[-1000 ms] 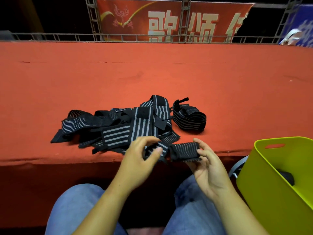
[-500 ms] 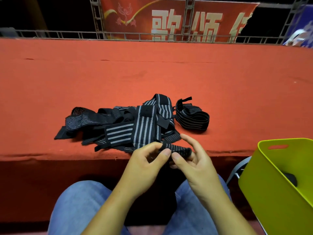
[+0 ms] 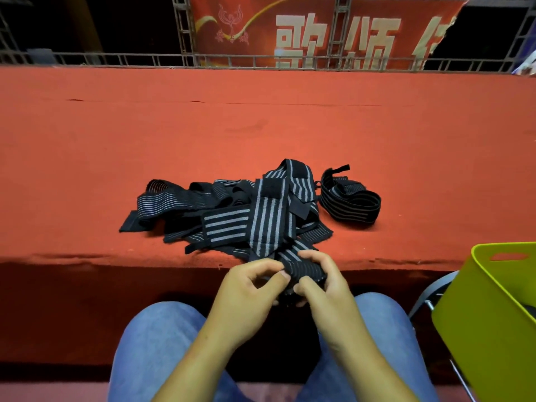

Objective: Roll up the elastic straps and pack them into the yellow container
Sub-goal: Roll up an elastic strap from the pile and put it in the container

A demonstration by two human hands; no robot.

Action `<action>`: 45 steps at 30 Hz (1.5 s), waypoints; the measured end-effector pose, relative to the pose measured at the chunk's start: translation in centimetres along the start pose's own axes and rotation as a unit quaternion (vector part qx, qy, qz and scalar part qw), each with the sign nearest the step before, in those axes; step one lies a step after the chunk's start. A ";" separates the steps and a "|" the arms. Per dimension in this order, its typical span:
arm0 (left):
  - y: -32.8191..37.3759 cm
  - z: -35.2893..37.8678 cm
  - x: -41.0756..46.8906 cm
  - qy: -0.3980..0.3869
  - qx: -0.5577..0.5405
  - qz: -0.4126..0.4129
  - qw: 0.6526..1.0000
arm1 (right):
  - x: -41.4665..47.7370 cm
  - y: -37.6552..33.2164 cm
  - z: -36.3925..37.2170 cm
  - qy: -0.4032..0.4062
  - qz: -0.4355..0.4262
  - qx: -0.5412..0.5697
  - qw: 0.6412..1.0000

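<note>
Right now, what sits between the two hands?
Head view: a partly rolled striped elastic strap, gripped by the left hand and right hand.

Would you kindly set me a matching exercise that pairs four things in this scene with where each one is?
Things:
1. roll
2. strap pile
3. looped strap
4. container

Places:
A. lower right, off the carpet
B. alone on the carpet, right of the pile
C. gripped by the left hand and right hand
D. heaped near the carpet's front edge

Pairs: 1-C, 2-D, 3-B, 4-A.
</note>
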State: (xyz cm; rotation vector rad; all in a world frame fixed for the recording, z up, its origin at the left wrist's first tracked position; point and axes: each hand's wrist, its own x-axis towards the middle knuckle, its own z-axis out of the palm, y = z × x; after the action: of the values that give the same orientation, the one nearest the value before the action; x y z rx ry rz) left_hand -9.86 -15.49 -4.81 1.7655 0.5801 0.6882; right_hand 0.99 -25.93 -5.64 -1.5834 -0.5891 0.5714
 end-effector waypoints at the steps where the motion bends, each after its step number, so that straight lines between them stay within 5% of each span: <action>1: -0.3 -0.1 0.0 0.004 0.010 0.002 1.000 | 0.1 0.1 0.4 -0.001 0.013 0.006 1.000; 15: -3.1 -0.7 0.8 0.095 -0.040 -0.063 0.993 | -0.1 0.9 0.8 -0.055 0.047 -0.024 0.997; 19: -4.5 -3.1 2.4 0.195 -0.089 -0.096 0.972 | -0.4 2.0 -0.9 -0.034 0.057 0.001 0.998; 25: -5.0 -5.2 3.5 0.068 0.007 -0.097 0.993 | 0.3 2.8 -1.2 -0.009 0.032 0.004 0.999; 29: -6.4 -6.7 4.5 0.108 0.074 -0.081 0.988 | 0.5 2.1 -0.1 -0.030 -0.024 0.033 0.999; 36: -6.5 -11.7 7.3 0.278 -0.085 -0.112 0.950 | -0.1 0.4 0.1 -0.051 -0.059 0.071 0.994; 45: -6.4 -14.5 11.6 0.263 -0.217 -0.170 0.924 | -0.4 1.1 0.5 -0.077 -0.050 0.072 0.993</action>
State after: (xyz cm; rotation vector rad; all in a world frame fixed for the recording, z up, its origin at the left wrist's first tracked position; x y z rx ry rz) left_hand -12.09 4.01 -5.72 1.0246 0.9848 0.9622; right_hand 0.38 -25.88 -6.72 -1.3749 -0.7226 0.6492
